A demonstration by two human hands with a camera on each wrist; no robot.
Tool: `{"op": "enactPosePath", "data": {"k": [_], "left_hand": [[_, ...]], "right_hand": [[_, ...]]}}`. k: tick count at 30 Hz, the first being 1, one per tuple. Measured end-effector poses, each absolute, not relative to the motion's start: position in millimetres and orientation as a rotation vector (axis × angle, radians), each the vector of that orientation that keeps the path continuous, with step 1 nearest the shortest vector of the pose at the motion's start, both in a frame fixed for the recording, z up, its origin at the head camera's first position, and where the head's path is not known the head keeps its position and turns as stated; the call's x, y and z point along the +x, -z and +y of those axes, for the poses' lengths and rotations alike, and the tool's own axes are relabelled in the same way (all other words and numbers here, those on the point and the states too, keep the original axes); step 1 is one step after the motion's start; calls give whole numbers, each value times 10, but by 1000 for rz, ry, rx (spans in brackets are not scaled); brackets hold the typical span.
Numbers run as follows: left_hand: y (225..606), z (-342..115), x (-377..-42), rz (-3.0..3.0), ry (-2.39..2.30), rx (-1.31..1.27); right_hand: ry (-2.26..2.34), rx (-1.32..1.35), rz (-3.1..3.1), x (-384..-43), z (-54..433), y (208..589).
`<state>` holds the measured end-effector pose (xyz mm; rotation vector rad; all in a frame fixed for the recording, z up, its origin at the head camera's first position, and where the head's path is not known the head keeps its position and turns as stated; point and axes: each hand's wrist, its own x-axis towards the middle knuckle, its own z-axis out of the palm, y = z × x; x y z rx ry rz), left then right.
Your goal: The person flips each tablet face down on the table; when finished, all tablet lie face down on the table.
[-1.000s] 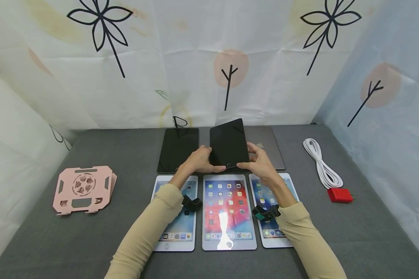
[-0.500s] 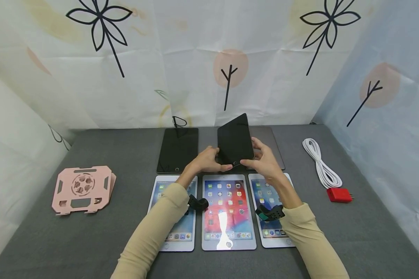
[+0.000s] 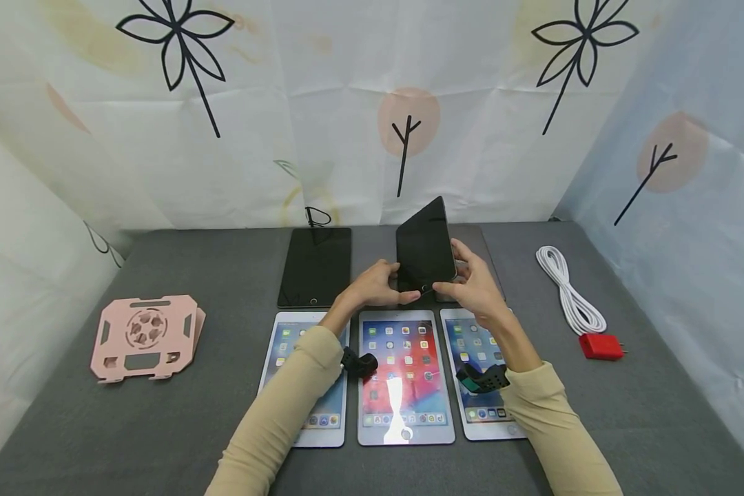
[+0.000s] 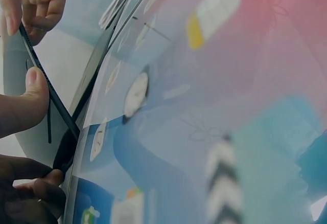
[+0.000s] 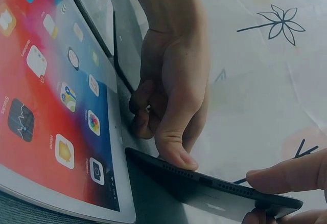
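Both hands hold a black tablet (image 3: 426, 241) by its lower end, tilted up off the table with its dark screen showing. My left hand (image 3: 381, 284) grips its lower left corner, the thumb along the bottom edge. On the lower right corner, my right hand (image 3: 474, 286) pinches it, with fingers behind and thumb in front. The right wrist view shows the tablet's bottom edge (image 5: 219, 185) with speaker holes and a port, between the left thumb and the right hand's fingers (image 5: 291, 175). Behind the held tablet lies a grey tablet (image 3: 485, 265), back up and partly covered.
Another black tablet (image 3: 316, 269) lies at left. Three white tablets with lit screens line the front: left (image 3: 285, 337), middle (image 3: 406, 372), right (image 3: 477, 344). A pink folding stand (image 3: 145, 337) lies far left; a white cable (image 3: 564, 286) and red charger (image 3: 601, 346) far right.
The held black tablet has shifted right and been tilted more upright, turning its screen leftward. Both hands have moved right with it, keeping their grip.
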<state>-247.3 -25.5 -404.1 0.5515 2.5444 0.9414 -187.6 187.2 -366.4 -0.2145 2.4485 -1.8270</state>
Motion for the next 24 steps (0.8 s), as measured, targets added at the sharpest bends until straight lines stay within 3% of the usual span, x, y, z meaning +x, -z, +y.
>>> {"op": "enactPosePath", "data": {"k": [24], "left_hand": [[4082, -210, -2462, 2342, -1141, 710]], "right_hand": [[1853, -309, 2485, -1857, 1733, 3592]]}}
